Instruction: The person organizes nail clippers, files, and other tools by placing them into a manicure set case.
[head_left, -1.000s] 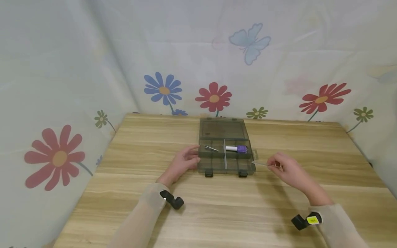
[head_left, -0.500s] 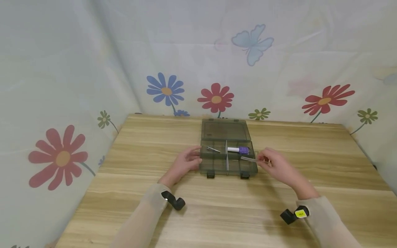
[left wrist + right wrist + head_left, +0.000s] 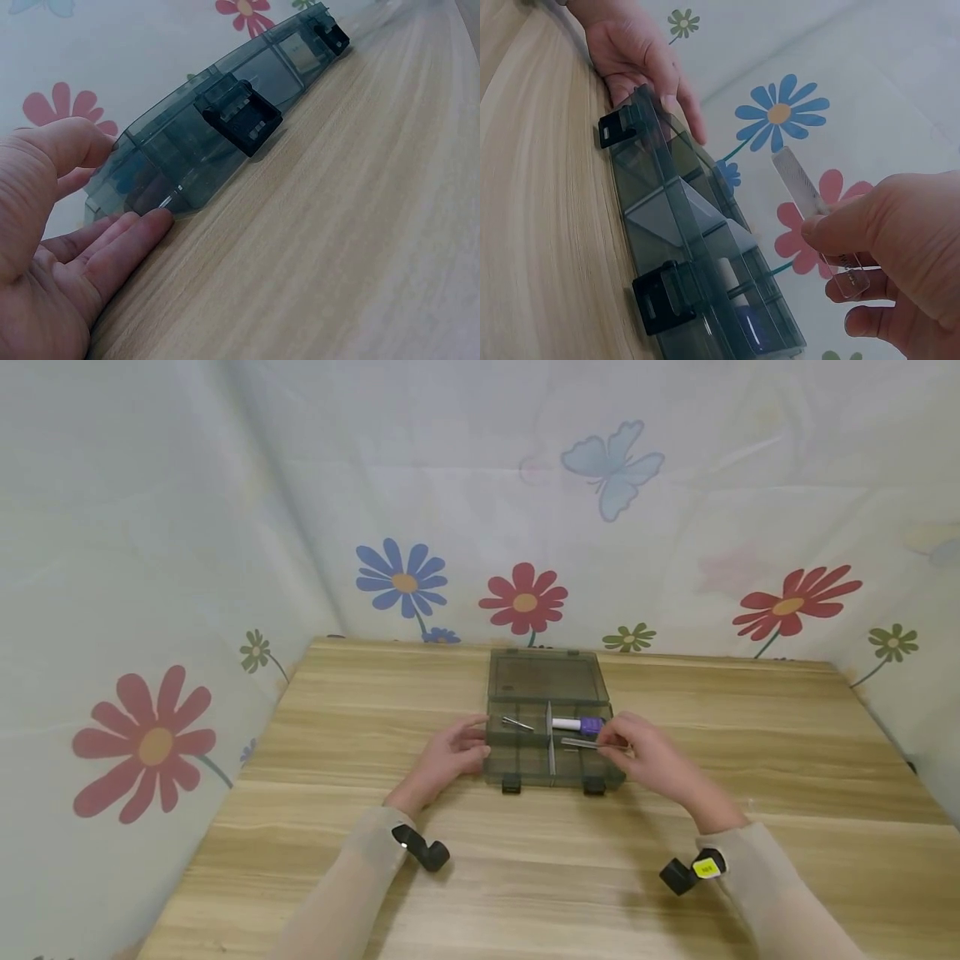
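Observation:
A see-through dark grey compartment box [image 3: 517,762] stands on the table, its lid [image 3: 547,677] swung back. My left hand [image 3: 448,754] touches the box's left end; in the left wrist view its fingers [image 3: 120,259] lie nearly straight along the end wall. My right hand [image 3: 648,756] pinches a flat clear nail file [image 3: 801,180] between thumb and fingers. The file has a frosted strip and a clear handle end, and it overlaps the front right compartment in the head view. A purple nail polish bottle [image 3: 592,726] with a white cap lies in the back right compartment.
A slim silver tool [image 3: 517,723] lies in the back left compartment. White dividers [image 3: 552,756] split the box, and two black latches [image 3: 511,785] hang at its front. Behind the wooden table [image 3: 390,693] hangs a flowered curtain [image 3: 450,468].
My right hand has moved left with the nail file, from beside the box's right end to over its front right compartment. My left hand has stayed at the left end.

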`<state>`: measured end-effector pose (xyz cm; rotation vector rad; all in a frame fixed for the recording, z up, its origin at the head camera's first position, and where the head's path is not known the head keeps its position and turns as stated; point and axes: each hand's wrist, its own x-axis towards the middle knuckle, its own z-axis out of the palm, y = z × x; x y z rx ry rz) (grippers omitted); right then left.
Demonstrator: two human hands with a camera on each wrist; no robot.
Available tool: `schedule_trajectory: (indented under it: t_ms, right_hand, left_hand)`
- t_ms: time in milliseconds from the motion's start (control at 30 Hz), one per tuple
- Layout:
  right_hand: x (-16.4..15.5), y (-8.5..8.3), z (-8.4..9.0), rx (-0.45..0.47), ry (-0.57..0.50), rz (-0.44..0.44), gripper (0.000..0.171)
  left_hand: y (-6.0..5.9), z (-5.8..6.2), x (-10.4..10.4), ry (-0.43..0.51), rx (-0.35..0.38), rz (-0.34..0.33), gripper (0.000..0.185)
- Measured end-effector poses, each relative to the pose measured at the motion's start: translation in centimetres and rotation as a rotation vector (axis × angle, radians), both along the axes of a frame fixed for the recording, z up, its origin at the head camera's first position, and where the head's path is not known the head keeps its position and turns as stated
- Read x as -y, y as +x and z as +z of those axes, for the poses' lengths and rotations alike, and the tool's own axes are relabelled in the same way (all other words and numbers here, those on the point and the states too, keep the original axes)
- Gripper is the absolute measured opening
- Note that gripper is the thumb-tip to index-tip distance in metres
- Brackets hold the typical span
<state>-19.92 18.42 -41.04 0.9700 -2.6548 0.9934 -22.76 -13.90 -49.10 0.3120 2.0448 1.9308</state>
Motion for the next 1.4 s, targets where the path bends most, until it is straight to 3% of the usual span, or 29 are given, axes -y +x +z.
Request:
schedule_trajectory:
  t_ms: [667, 800, 900, 1100, 1400]
  right_hand:
    - [2.8, -0.5, -1.6, 0.006, -0.029, 0.063, 0.018]
    - [3.4, -0.8, -1.9, 0.012, -0.038, 0.066, 0.018]
    - [3.8, -0.9, -2.0, 0.017, -0.039, 0.064, 0.017]
    - [4.7, -1.2, -2.2, -0.007, -0.031, 0.071, 0.016]
    - [6.4, -1.2, -2.4, 0.028, 0.017, 0.077, 0.014]
  left_hand:
    - [0.5, -0.5, -0.1, -0.02, -0.027, 0.021, 0.057]
    - [0.9, 0.9, -0.1, -0.017, -0.014, -0.015, 0.057]
    - [0.8, 1.2, 0.0, -0.014, -0.004, -0.024, 0.057]
    - [0.2, -0.4, 0.0, 0.005, -0.016, 0.022, 0.056]
    - [0.2, 0.2, 0.0, -0.004, -0.024, 0.005, 0.057]
